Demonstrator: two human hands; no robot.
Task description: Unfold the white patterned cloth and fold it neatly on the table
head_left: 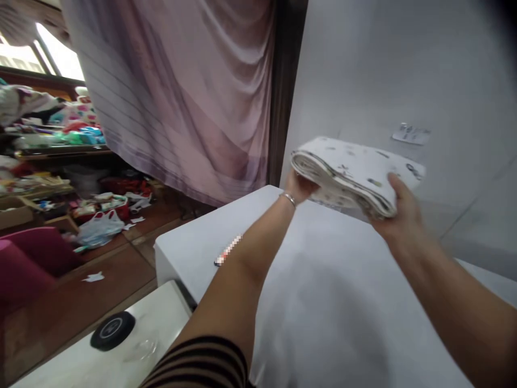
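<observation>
A stack of folded white cloth [351, 172] with small dark prints is held up above the far part of a white-covered table [323, 302]. My left hand [299, 187] grips the stack's left end from below; a thin bracelet sits on that wrist. My right hand [399, 210] clamps the stack's right near corner, thumb on top. Both arms reach forward over the table. The stack is tilted slightly, its layered edge facing me.
A pink curtain [194, 97] hangs behind, beside a white wall [404, 70] with a small label. Left, a wooden floor holds scattered bags and paper scraps, and shelves hold clutter. A black round disc [112, 330] lies on a lower white surface. A small blurred item [228, 250] rests on the table.
</observation>
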